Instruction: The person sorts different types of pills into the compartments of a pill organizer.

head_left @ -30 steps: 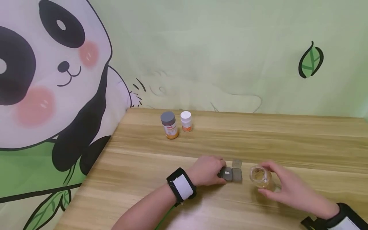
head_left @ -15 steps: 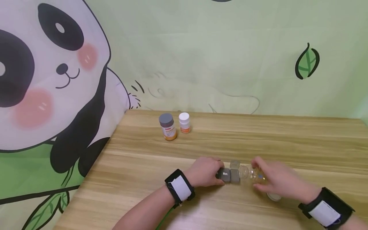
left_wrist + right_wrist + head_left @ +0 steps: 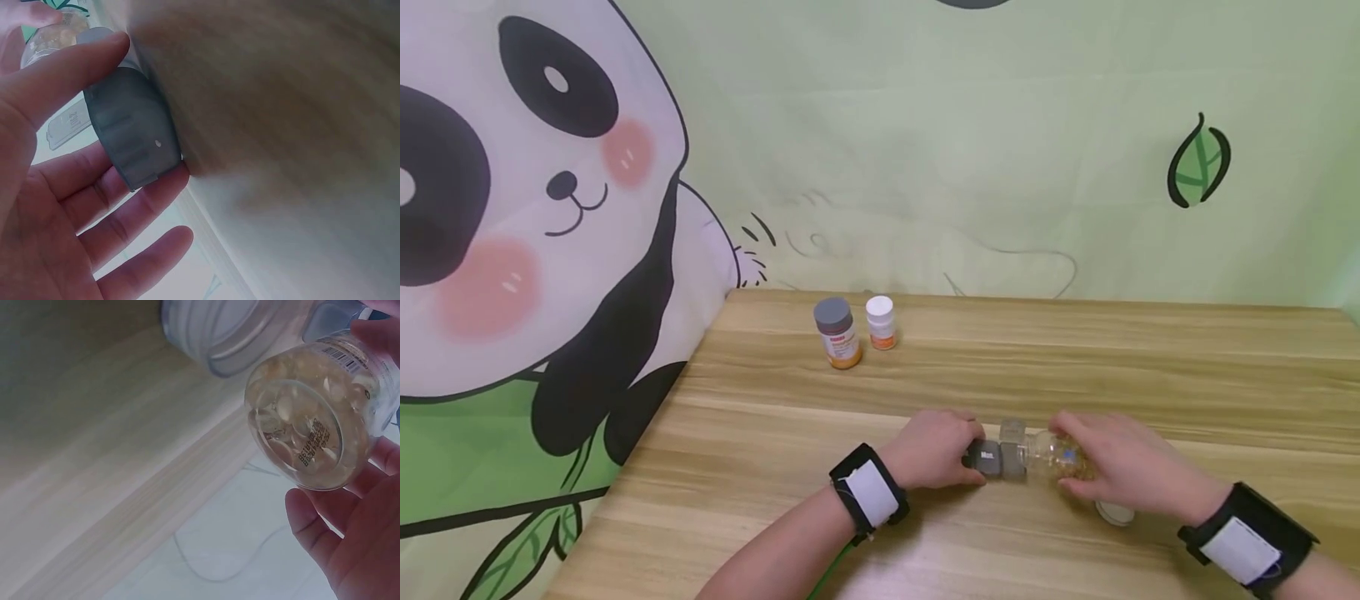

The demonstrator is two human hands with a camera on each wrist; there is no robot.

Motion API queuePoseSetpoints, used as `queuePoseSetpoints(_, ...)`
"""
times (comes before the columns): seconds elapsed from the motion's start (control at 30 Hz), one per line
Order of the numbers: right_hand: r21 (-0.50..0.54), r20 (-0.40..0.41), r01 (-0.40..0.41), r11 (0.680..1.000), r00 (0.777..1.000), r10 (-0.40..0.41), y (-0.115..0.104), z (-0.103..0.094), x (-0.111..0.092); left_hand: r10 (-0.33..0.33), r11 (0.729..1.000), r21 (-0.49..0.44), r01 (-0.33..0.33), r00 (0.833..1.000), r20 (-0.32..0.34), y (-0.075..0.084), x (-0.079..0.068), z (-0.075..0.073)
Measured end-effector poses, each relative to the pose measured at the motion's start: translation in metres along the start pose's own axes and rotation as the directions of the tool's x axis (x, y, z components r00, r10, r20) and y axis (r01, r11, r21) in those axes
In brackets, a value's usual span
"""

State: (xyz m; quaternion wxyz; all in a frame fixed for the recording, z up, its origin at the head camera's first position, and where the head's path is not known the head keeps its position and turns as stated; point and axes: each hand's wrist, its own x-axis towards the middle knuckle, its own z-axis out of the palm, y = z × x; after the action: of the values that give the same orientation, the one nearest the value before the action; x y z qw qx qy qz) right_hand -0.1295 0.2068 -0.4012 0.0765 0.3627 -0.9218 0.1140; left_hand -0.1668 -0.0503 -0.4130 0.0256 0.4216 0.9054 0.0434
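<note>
My left hand (image 3: 934, 448) grips a dark grey pill organizer (image 3: 987, 457) by its left end; thumb and fingers lie on either side of it in the left wrist view. One lid (image 3: 1012, 432) of the organizer, at its right end, stands open. In my right hand (image 3: 1123, 462) is a clear pill bottle (image 3: 1060, 454), tipped on its side with its mouth at the open compartment (image 3: 1012, 458). Amber softgels (image 3: 294, 419) fill the bottle's base in the right wrist view. Just below the right hand, the bottle's white cap (image 3: 1114, 512) lies on the table.
Further back on the wooden table (image 3: 1150, 367) stand a grey-capped bottle (image 3: 838, 333) and a smaller white bottle (image 3: 881, 322). A green panda-print cloth (image 3: 880, 150) hangs behind the table. Black straps circle both wrists.
My right hand has moved left with the bottle and tipped it from nearly upright onto its side, mouth toward the organizer. The white cap has come into view. My left hand keeps its grip.
</note>
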Motion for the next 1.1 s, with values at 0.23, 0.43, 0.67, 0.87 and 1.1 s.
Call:
queuePoseSetpoints(0.23,-0.036,0.019,0.013,0.999,1.0,-0.012,-0.001,-0.001,0.003,-0.002,1.0,0.001,0.002,1.0,-0.003,0.0,-0.001,0.001)
queuePoseSetpoints(0.43,-0.048,0.076,-0.002,0.999,0.997,0.006,-0.001,-0.004,0.006,-0.005,1.0,0.0,0.005,1.0,-0.004,0.0,-0.001,0.001)
queuePoseSetpoints(0.67,-0.072,0.081,0.036,0.997,0.996,-0.03,-0.001,-0.007,0.01,0.002,1.0,0.002,-0.002,1.0,-0.002,0.0,-0.002,0.001)
queuePoseSetpoints(0.87,-0.108,0.069,0.077,0.991,0.995,-0.07,-0.003,-0.012,0.014,-0.006,1.0,-0.008,0.006,1.0,-0.002,0.0,-0.002,-0.001)
queuePoseSetpoints(1.1,-0.111,0.088,0.077,0.991,0.994,-0.067,-0.005,-0.015,0.013,-0.001,1.0,-0.014,0.002,1.0,0.005,0.001,-0.001,-0.002)
